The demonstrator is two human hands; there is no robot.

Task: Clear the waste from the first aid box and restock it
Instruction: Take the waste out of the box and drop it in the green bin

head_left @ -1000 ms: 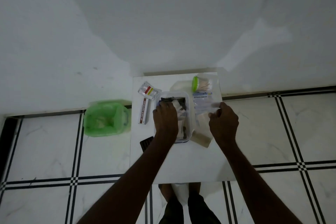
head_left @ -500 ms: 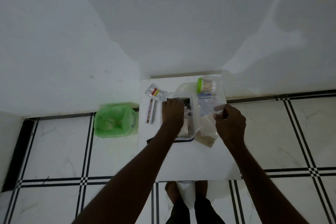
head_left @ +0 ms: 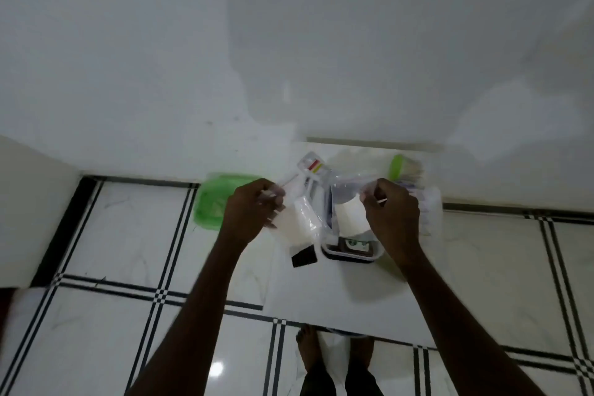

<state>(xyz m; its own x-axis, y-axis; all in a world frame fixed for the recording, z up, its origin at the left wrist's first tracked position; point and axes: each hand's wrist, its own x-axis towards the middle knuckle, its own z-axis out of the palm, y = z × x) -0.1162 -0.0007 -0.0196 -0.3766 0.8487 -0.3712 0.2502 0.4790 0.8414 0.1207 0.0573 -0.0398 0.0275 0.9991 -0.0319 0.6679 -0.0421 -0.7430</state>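
Both hands lifting waste out of the first aid box (head_left: pixel 352 251) at table centre: left hand (head_left: pixel 254 207) clenched on crumpled plastic wrappers (head_left: pixel 300 219), right hand (head_left: pixel 393 207) pinching white paper (head_left: pixel 348 214); keep grips tight, swing left, drop in green bin (head_left: pixel 213 202).

No readable text anywhere — frame dim, motion-blurred. Clear packet (head_left: pixel 313 167) at table's far side carries red and yellow stripes, no letters resolvable. Dark item (head_left: pixel 353 243) in first aid box (head_left: pixel 352 255) shows pale label patch — print too small to read. Packet (head_left: pixel 414 186) behind right hand: faint bluish print, illegible.
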